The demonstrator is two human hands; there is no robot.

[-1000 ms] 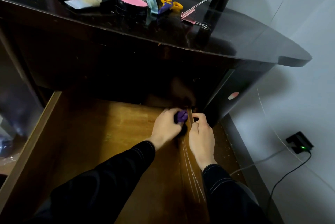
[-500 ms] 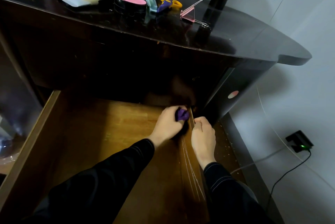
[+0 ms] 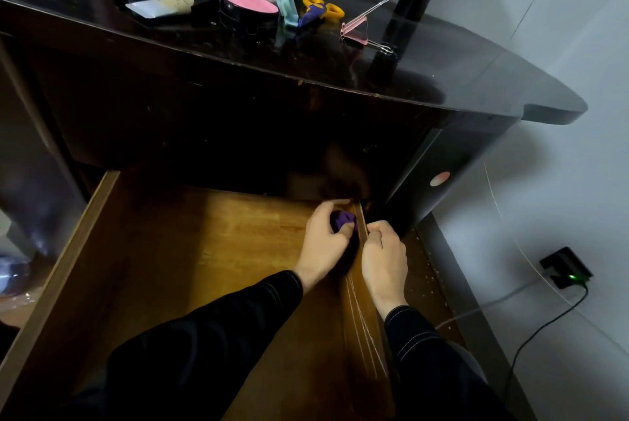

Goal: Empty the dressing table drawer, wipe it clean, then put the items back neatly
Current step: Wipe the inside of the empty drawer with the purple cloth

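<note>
The wiping step is in hand. The drawer (image 3: 204,250) stands pulled out, its wooden floor bare. The left hand (image 3: 323,243) is curled round a bunched purple cloth (image 3: 343,220) and presses it into the far right corner. The right hand (image 3: 384,257) grips the drawer by the top edge of its right side, fingers curled over it, seemingly to steady it. The contents, scissors (image 3: 321,10), a clip (image 3: 357,32) and a pink compact (image 3: 250,5) among them, lie on the tabletop (image 3: 442,56) above. Next, I judge, the cloth must cover the rest of the floor and the sides before anything goes back. The back of the drawer is lost in shadow under the tabletop, most of the cloth is hidden in the fist, and the drawer's near edge is cut off by the sleeves.
</note>
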